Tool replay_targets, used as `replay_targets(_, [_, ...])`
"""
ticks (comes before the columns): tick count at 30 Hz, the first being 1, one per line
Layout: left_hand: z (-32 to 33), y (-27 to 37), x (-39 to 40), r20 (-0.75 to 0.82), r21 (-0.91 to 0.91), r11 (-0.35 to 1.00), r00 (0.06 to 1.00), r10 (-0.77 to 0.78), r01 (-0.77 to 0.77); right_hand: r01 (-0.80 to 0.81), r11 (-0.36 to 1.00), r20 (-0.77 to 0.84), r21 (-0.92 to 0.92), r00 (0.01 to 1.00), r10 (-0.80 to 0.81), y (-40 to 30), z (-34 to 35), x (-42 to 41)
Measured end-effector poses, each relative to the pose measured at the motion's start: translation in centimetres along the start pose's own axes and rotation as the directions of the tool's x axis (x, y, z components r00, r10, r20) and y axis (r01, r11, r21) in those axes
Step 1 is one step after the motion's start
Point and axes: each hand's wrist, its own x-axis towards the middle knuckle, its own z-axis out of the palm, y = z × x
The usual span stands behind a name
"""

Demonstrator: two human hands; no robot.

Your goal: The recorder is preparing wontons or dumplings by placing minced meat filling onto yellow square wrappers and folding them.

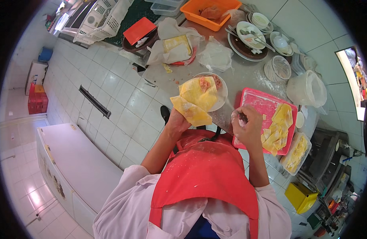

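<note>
My left hand (pixel 178 123) holds a floppy stack of yellow dough wrappers (pixel 198 100) from below, with one corner folded down over the fingers. A dab of pinkish minced filling (pixel 205 84) sits on the far part of the top wrapper. Partly behind the stack is a white bowl (pixel 223 97) with more minced filling (pixel 217 81) in it. My right hand (pixel 245 124) is curled at the near left edge of a red tray (pixel 252 100), around what looks like a thin, blurred utensil (pixel 230 105). Folded yellow dumplings (pixel 277 128) lie in the floured tray.
More wrappers (pixel 176 43) lie in paper at the far left of the table. Dirty dishes (pixel 250 34), an orange bin (pixel 214 24) and a clear tub (pixel 306 89) stand along the back and right. A container of yellow pieces (pixel 297 154) is beside the tray.
</note>
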Motion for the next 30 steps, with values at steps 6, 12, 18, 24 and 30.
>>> replay_targets(6, [0.1, -0.7, -0.7, -0.007, 0.149, 0.987, 0.998, -0.063, 0.063, 0.087, 0.996, -0.054, 0.008, 0.995, -0.086, 0.1, 0.6, 4.9])
replay_targets(12, [0.1, -1.4, -1.6, -0.013, 0.203, 0.972, 0.993, -0.121, 0.121, 0.062, 0.995, 0.051, 0.080, 0.997, -0.066, -0.5, 1.9, 6.2])
replay_targets(18, [-0.3, -1.5, -1.9, -0.036, 0.205, 0.969, 0.990, -0.135, 0.139, 0.218, 0.973, 0.039, -0.079, 0.976, -0.216, -1.1, 2.5, 5.4])
replay_targets(24, [-0.5, -1.6, -1.7, 0.000, 0.324, 0.940, 0.994, -0.109, 0.103, 0.275, 0.959, 0.184, -0.073, 0.949, -0.258, -1.7, 2.0, 4.4])
replay_targets(30, [0.4, -1.8, -1.7, 0.017, 0.267, 0.957, 0.992, -0.124, 0.115, 0.352, 0.906, 0.314, -0.236, 0.910, -0.272, -1.2, 1.5, 4.1])
